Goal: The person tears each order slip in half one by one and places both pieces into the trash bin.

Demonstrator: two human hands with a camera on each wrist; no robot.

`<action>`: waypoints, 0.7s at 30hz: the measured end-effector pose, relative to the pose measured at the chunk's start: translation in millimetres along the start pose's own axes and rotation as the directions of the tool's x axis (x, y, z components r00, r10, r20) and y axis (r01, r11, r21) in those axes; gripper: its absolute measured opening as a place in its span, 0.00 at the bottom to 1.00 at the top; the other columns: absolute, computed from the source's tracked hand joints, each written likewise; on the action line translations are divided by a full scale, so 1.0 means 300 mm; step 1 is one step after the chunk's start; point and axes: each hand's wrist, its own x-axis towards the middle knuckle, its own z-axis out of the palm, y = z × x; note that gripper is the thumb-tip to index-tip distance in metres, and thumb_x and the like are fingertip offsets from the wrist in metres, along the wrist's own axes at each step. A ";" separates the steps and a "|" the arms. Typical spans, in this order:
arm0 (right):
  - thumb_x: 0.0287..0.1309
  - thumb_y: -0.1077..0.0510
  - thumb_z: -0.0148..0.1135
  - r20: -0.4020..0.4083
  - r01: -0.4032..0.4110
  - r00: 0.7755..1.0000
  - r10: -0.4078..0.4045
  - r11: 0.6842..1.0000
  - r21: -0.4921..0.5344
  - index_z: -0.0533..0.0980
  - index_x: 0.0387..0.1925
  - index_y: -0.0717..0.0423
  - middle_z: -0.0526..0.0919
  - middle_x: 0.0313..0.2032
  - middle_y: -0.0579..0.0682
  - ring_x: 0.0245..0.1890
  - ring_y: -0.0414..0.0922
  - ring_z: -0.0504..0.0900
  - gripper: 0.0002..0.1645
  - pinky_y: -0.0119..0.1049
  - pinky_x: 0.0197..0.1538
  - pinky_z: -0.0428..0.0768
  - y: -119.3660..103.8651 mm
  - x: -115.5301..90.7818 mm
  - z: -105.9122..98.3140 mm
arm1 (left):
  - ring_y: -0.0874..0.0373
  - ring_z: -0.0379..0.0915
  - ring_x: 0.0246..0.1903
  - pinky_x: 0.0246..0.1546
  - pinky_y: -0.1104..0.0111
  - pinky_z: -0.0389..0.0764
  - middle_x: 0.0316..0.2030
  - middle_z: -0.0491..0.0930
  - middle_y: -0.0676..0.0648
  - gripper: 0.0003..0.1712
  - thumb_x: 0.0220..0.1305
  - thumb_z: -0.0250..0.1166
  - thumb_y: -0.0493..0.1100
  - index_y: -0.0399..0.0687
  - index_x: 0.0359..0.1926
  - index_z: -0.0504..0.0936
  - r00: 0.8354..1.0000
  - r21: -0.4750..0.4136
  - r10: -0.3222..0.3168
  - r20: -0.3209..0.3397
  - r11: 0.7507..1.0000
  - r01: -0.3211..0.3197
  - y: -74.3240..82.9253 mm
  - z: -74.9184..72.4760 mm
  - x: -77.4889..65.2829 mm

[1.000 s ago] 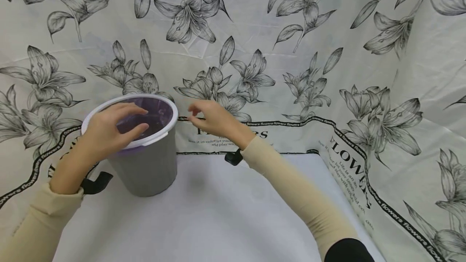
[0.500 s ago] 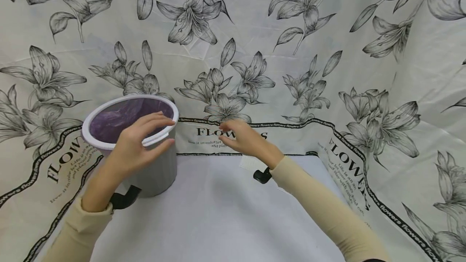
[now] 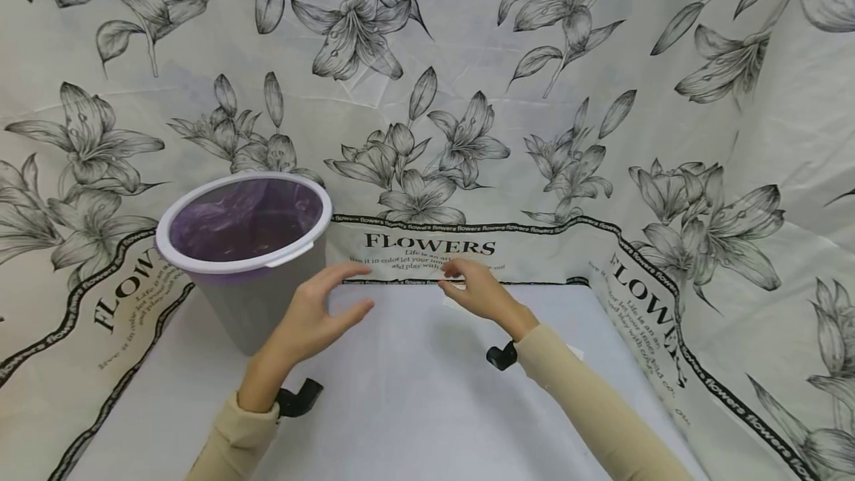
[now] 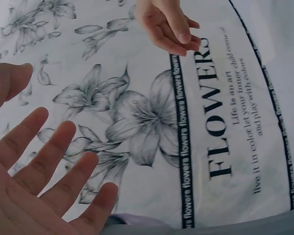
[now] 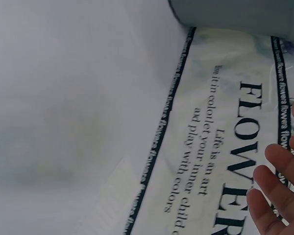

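A grey trash bin point(image 3: 243, 310) with a white rim stands upright at the left in the head view, lined with a purple plastic bag point(image 3: 230, 217). My left hand point(image 3: 314, 314) is in front of the bin's right side, fingers spread and thumb apart, holding nothing. In the left wrist view its fingers point(image 4: 59, 166) are loosely bent above the bin's edge. Farther right, my right hand point(image 3: 484, 292) hovers over the back of the table with relaxed, empty fingers. The right wrist view shows only some of its fingertips point(image 5: 272, 186).
A white table point(image 3: 401, 392) spreads below both hands. A pale flat sheet point(image 3: 459, 304) lies on it, partly hidden by my right hand and forearm. Behind and at both sides hangs a white cloth point(image 3: 467, 43) with grey lilies and a black-lettered border.
Both hands have moved right and lower, away from the bin. My left hand, earlier over the bin's mouth, now leaves the opening and purple bag in full view. The bin has stayed in place.
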 end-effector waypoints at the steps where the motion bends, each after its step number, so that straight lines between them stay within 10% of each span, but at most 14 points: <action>1: 0.70 0.53 0.63 -0.005 -0.017 1.000 0.017 1.000 0.009 0.76 0.61 0.61 0.85 0.55 0.59 0.55 0.55 0.84 0.23 0.51 0.58 0.82 0.023 -0.010 0.013 | 0.50 0.79 0.60 0.63 0.60 0.77 0.56 0.84 0.47 0.26 0.60 0.76 0.40 0.44 0.59 0.82 0.999 -0.003 -0.028 0.015 1.000 0.028 -0.008 0.020 -0.008; 9: 0.69 0.54 0.64 -0.040 -0.193 0.980 0.197 0.978 0.086 0.71 0.66 0.64 0.82 0.57 0.63 0.59 0.61 0.81 0.30 0.58 0.61 0.79 0.179 -0.096 0.094 | 0.49 0.77 0.62 0.61 0.45 0.76 0.58 0.84 0.47 0.30 0.64 0.73 0.48 0.49 0.66 0.78 0.965 -0.062 -0.230 0.125 0.969 0.239 -0.081 0.177 -0.076; 21: 0.66 0.56 0.65 -0.058 -0.382 0.921 0.385 0.922 0.060 0.69 0.67 0.69 0.79 0.58 0.68 0.57 0.64 0.80 0.34 0.58 0.61 0.78 0.365 -0.135 0.159 | 0.46 0.77 0.62 0.64 0.43 0.74 0.58 0.83 0.44 0.32 0.65 0.72 0.49 0.50 0.68 0.75 0.917 -0.126 -0.337 0.215 0.921 0.368 -0.116 0.373 -0.141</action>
